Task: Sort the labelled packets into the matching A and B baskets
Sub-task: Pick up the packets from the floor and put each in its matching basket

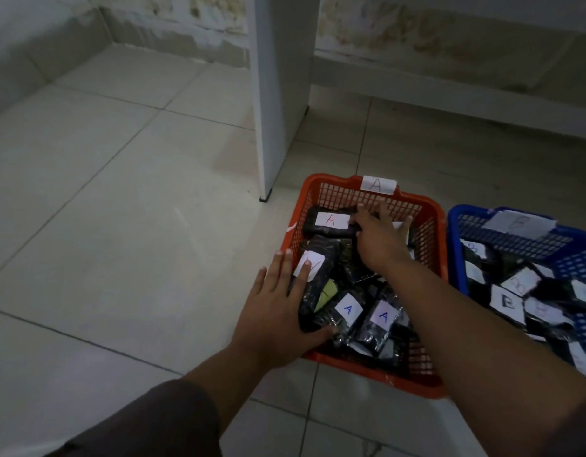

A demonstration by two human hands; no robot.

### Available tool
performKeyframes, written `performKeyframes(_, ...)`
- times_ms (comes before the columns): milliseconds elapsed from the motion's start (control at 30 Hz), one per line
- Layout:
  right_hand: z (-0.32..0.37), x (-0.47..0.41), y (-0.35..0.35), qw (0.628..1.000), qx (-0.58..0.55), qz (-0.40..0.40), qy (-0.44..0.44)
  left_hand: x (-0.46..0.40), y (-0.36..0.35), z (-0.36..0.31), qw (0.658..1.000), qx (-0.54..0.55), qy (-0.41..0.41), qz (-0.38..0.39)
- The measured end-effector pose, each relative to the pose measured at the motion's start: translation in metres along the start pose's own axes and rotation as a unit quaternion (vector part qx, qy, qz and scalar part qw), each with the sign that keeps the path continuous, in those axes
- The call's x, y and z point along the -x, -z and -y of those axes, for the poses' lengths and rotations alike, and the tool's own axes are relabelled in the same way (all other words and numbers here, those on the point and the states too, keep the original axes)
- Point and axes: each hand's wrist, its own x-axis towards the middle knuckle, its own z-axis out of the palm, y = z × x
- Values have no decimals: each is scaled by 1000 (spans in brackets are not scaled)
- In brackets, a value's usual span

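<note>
nearest, in the lower middle of the frame, the left hand (278,311) lies flat with fingers straight, palm over the near left rim of the orange basket (374,374), fingertips touching a black packet (318,285) whose white label shows a red letter a upside down. it presses or steadies rather than grips. just beyond, in the middle right, the right hand (379,235) reaches into the same basket with fingers spread over the dark packets at the far end; whether it is pinching one underneath i cannot tell.

the orange basket carries an a tag (378,185) on its far rim and is well filled: every label readable inside it is an a, among them two blue-lettered packets (348,310) near the front and a red-lettered one (331,220) at the back. touching or just beside it at the right edge of the frame sits the blue basket (502,239), also heaped with dark packets whose labels look like b, though several are blurred.

no loose packets show on the floor, so the sorting looks close to done, likely just settling the last pieces.

the surface is a pale tiled floor (120,192) with thin dark grout lines. farther off, upper middle, stands a white panel leg (278,94), and behind it a stained, patchy wall (433,34).
</note>
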Motion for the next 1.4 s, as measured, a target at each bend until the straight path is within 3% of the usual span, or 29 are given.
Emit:
performKeyframes(100, -6, 6, 14, 998, -9, -10, 62, -1, 2, -1, 1000, -6, 8, -4)
performKeyframes(200, -19, 32, 30, 988, -68, -75, 117, -1, 2, 1, 1000, -6, 6, -18)
performKeyframes(400, -86, 145, 54, 972, -65, -141, 179, 3, 7, 0, 999, 20, -11, -46)
performKeyframes(467, -115, 191, 55, 972, -70, -164, 152, 4, 17, -10, 995, 26, -45, -84)
performKeyframes(600, -164, 276, 50, 975, -159, -157, 1, -4, 35, -78, 977, 61, -145, -144)
performKeyframes(800, -231, 377, 52, 963, -196, -121, -139, 4, 3, -228, 924, 112, -363, -34)
performKeyframes(1000, -273, 467, 46, 945, -205, -64, -245, 55, -46, -359, 866, 167, -465, 72)
performKeyframes(1100, -290, 509, 39, 950, -166, -43, -262, 79, -74, -405, 864, 172, -457, 126)
performKeyframes(1267, -325, 557, 23, 936, -138, 26, -322, 107, -123, -451, 902, 161, -356, 187)
performKeyframes(1400, -341, 574, 6, 949, -94, 82, -289, 115, -151, -450, 912, 62, -359, 190)
